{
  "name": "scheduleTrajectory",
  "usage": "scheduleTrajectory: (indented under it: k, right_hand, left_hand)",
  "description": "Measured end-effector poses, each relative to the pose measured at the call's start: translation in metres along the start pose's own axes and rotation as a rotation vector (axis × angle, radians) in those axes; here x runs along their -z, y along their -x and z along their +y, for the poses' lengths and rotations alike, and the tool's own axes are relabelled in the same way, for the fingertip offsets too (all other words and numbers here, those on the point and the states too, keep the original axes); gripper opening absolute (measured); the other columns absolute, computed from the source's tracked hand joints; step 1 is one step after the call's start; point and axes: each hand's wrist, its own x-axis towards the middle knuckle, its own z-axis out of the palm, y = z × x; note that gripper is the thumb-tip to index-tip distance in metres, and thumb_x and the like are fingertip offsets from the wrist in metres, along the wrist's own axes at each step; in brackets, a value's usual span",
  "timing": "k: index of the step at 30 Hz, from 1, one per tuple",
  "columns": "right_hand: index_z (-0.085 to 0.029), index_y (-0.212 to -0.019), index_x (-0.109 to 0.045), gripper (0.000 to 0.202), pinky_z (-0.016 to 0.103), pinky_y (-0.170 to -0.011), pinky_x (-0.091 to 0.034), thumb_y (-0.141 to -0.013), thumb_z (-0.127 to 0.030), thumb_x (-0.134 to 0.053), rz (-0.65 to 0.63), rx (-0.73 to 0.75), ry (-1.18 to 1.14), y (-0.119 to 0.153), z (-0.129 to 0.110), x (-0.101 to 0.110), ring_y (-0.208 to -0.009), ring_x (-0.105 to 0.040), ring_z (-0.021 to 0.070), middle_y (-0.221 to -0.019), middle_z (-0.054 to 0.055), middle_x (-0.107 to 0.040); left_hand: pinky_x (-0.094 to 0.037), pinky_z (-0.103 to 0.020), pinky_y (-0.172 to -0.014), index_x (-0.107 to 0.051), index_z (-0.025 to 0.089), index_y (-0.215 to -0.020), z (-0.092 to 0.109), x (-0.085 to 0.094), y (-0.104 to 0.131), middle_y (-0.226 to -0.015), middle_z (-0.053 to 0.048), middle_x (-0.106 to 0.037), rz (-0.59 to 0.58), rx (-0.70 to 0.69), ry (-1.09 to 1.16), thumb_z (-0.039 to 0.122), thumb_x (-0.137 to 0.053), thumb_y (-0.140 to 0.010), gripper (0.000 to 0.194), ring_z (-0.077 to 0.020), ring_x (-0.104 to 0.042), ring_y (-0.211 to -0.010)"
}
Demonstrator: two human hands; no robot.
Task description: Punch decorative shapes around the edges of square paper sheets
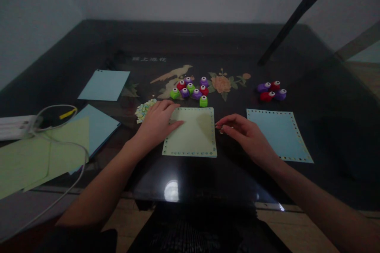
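A square of pale green paper (pixel 192 134) lies in front of me, with small punched holes along its edges and a bluish sheet showing beneath. My left hand (pixel 158 120) rests on its left side, fingers stretched out, beside a heap of small paper cut-outs (pixel 143 110). Just off the paper's right edge, my right hand (pixel 242 131) has thumb and fingers pinched around a tiny light paper cut-out (pixel 221 130), partly hidden. Several craft punches (pixel 190 88) in green, red and purple stand behind the green paper.
On the right lies a blue punched sheet (pixel 276 134), with more red and purple punches (pixel 271 91) behind it. Blue paper (pixel 104 85), green sheets (pixel 63 158), a white cable (pixel 80 178) and a power strip (pixel 16 127) are at left. A dark post (pixel 291 25) rises at the back right.
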Motion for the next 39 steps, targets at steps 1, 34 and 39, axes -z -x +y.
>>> scheduleTrajectory:
  k: [1, 34, 39]
  right_hand:
    - [-0.021, -0.099, -0.061, 0.016, 0.039, -0.082, -0.051, -0.086, -0.031, -0.058, -0.023, 0.043, 0.103, -0.005, -0.001, 0.002, -0.089, -0.063, 0.0200, -0.099, 0.006, -0.066]
    - [-0.019, -0.078, -0.057, 0.010, 0.033, -0.072, -0.046, -0.077, -0.018, -0.066, 0.103, 0.312, 0.617, -0.057, 0.007, -0.012, -0.080, -0.057, 0.0197, -0.083, 0.004, -0.057]
    - [-0.019, -0.076, -0.056, 0.021, 0.028, -0.059, -0.044, -0.081, -0.039, -0.062, -0.073, 0.135, 0.124, -0.058, -0.008, -0.005, -0.063, -0.056, 0.0144, -0.069, 0.000, -0.059]
  left_hand:
    - [-0.041, -0.043, -0.096, -0.053, 0.012, -0.127, 0.000, -0.001, 0.001, -0.121, -0.015, -0.056, -0.009, 0.004, -0.019, 0.041, -0.061, -0.084, 0.052, -0.0309, -0.051, -0.112]
    - [-0.047, -0.034, -0.075, -0.055, 0.020, -0.096, -0.001, 0.011, -0.002, -0.088, -0.003, -0.064, 0.077, 0.120, 0.388, 0.020, -0.062, -0.079, 0.019, -0.0214, -0.061, -0.083]
    - [-0.045, -0.024, -0.056, -0.057, 0.018, -0.083, -0.006, 0.028, -0.001, -0.071, 0.001, -0.061, 0.170, 0.342, 0.933, 0.037, -0.068, -0.074, 0.024, -0.0144, -0.058, -0.062]
